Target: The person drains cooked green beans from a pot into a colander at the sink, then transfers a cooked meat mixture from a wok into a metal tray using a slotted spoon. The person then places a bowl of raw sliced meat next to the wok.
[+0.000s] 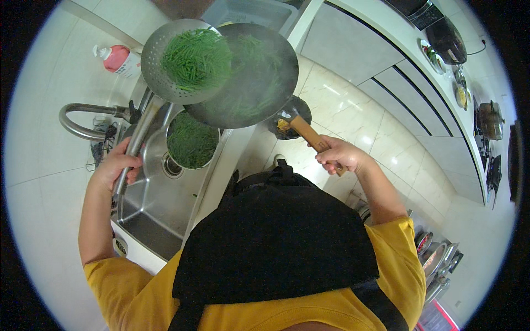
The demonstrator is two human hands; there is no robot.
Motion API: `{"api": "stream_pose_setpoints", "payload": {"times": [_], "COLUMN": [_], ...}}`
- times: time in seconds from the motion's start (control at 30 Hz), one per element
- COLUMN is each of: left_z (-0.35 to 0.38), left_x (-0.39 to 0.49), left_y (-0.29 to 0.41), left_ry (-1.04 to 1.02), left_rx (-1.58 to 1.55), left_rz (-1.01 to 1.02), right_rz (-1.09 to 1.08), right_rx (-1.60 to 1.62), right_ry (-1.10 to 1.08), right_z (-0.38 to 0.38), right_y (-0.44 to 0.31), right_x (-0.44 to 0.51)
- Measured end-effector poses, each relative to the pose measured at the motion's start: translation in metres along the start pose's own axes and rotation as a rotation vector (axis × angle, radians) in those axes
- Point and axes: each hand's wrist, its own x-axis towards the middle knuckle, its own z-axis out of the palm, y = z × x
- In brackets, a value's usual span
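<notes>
My left hand (pixel 118 163) grips the long metal handle of a perforated strainer ladle (pixel 154 68). In its bowl lies a heap of thin green vegetable strips (pixel 196 60). My right hand (pixel 337 155) is closed round the wooden handle (pixel 308 132) of a dark wok (pixel 285 78). Steam rises from the wok, and more green strips show faintly inside it. The ladle overlaps the wok's left side; whether they touch I cannot tell. Below them, a round container (pixel 192 140) full of green strips stands in the stainless steel sink (pixel 155 202).
A curved faucet (pixel 83 109) and a pink pump bottle (pixel 118 60) are left of the sink. A grey plastic tub (pixel 252 14) stands beyond the wok. On the floor is a black-lined bin (pixel 304 109). A long white counter (pixel 397 37) with dishes and a pot (pixel 490 120) runs along the right.
</notes>
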Motion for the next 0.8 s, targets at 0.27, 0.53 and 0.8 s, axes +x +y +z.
{"api": "stream_pose_setpoints", "payload": {"times": [0.27, 0.53, 0.8], "left_z": [0.003, 0.023, 0.068], "left_x": [0.003, 0.012, 0.051], "left_y": [0.038, 0.041, -0.025], "left_ry": [0.071, -0.033, -0.266], "left_rx": [0.497, 0.486, -0.050], "left_rz": [0.059, -0.159, -0.205], "right_rz": [0.013, 0.067, 0.064], "right_rx": [-0.128, -0.221, -0.184], "right_ry": [0.043, 0.063, 0.044], "right_z": [-0.027, -0.044, -0.039], "right_y": [-0.023, -0.041, -0.042], "right_x": [-0.008, -0.014, -0.016]}}
